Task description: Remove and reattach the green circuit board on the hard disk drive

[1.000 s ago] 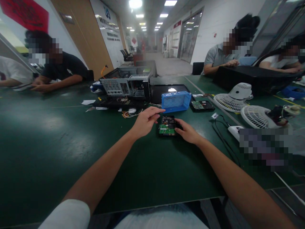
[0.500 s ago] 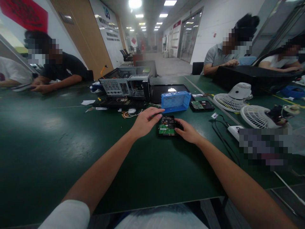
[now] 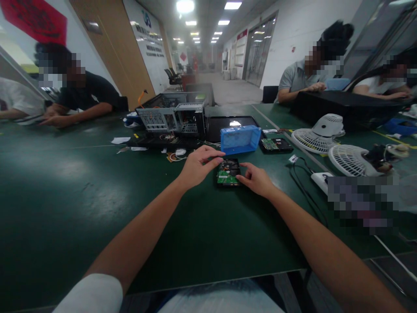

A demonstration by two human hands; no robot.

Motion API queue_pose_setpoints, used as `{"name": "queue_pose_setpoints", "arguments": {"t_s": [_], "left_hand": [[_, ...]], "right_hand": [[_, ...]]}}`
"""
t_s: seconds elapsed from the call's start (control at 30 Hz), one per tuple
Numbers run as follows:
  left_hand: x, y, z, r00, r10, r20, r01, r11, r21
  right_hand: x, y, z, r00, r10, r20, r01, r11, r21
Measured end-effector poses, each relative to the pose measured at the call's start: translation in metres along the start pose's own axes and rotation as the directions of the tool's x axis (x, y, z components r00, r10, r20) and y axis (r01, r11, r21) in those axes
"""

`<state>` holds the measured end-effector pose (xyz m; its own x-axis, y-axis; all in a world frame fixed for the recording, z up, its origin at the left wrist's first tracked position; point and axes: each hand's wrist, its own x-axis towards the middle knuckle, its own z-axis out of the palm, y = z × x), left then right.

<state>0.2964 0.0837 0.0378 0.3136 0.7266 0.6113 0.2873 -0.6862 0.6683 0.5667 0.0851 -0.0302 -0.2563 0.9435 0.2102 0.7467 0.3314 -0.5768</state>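
A hard drive (image 3: 230, 173) lies on the green table in front of me, with its green circuit board facing up. My left hand (image 3: 201, 166) is at its far left corner, fingers stretched forward and the thumb a little apart below them. Part of that corner is hidden behind the fingers. At the right side of the drive is my right hand (image 3: 257, 179); its thumb rests on the drive's right edge, while the index finger is held apart near the far right corner. Just behind the drive, a blue plastic bin (image 3: 241, 140) stands on its side.
An opened computer case (image 3: 169, 117) stands behind to the left, with paper scraps and a white cable before it. Another drive (image 3: 276, 145) lies right of the bin. Farther right are fan parts (image 3: 319, 130), a power strip (image 3: 321, 180) and black cable. Other people sit across the table.
My right hand has loosened at the drive's right side: the index finger has drawn away from it and the thumb has slid slightly left. My left hand has hardly moved.
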Motion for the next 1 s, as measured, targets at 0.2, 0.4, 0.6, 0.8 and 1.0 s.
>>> {"name": "queue_pose_setpoints", "arguments": {"t_s": [0.2,0.4,0.6,0.8,1.0], "left_hand": [[-0.0005,0.0009,-0.0003,1.000,-0.020,-0.022,0.019,0.999,-0.044],[-0.0002,0.0034,0.0002,0.997,-0.040,-0.064,0.036,0.998,-0.060],[0.0008,-0.0007,0.0003,0.992,-0.118,-0.050,0.114,0.991,-0.074],[0.0007,-0.0021,0.0032,0.965,-0.255,0.059,0.259,0.900,-0.351],[0.0012,0.0015,0.0037,0.929,-0.358,0.094,0.358,0.804,-0.475]], "right_hand": [[-0.0007,-0.0010,0.0018,0.999,-0.009,0.046,0.009,1.000,-0.004],[0.0000,0.0001,0.0026,0.996,-0.012,0.083,0.013,1.000,-0.008],[0.0000,-0.0005,0.0028,0.994,0.002,0.107,-0.001,1.000,-0.014],[-0.0014,-0.0031,0.0009,0.991,0.013,0.132,-0.014,1.000,0.007],[-0.0016,-0.0031,0.0002,0.992,0.011,0.130,-0.012,1.000,0.009]]}}
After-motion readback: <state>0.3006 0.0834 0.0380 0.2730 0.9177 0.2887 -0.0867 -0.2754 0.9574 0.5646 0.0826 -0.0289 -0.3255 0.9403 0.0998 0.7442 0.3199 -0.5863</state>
